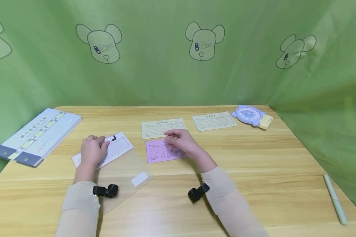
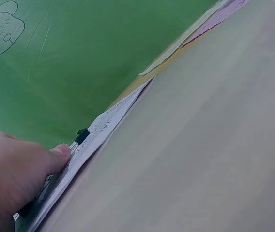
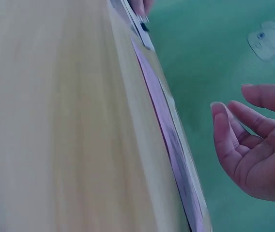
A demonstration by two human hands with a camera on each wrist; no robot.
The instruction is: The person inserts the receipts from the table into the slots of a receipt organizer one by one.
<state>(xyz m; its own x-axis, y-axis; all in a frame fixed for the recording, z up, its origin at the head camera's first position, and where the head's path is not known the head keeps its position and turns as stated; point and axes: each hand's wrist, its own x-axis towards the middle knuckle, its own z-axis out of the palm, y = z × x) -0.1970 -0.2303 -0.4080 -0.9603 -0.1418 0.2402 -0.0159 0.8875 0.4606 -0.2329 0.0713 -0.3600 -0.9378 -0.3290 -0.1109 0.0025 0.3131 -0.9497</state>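
My left hand [image 1: 92, 150] grips a clear bar-like clip with black ends [image 1: 111, 138], which lies over a white printed slip [image 1: 120, 147]. In the left wrist view the thumb lies along this bar, while the other fingers are mostly hidden. Beneath the slip spreads a translucent plastic folder [image 1: 123, 179] bearing a white label [image 1: 139, 178]. My right hand [image 1: 181, 142] hovers over a pink printed slip [image 1: 155, 152], its fingers loosely bent and holding nothing. Behind the pink slip, a pale green printed slip [image 1: 154, 129] is partly covered by this hand in the head view.
A second pale green slip [image 1: 215, 121] lies at the back right, near a blue clock-shaped item [image 1: 249, 114] and a small yellow block [image 1: 266, 122]. A blue-and-white binder [image 1: 37, 135] rests on the left. Along the right edge lies a light green pen [image 1: 335, 199].
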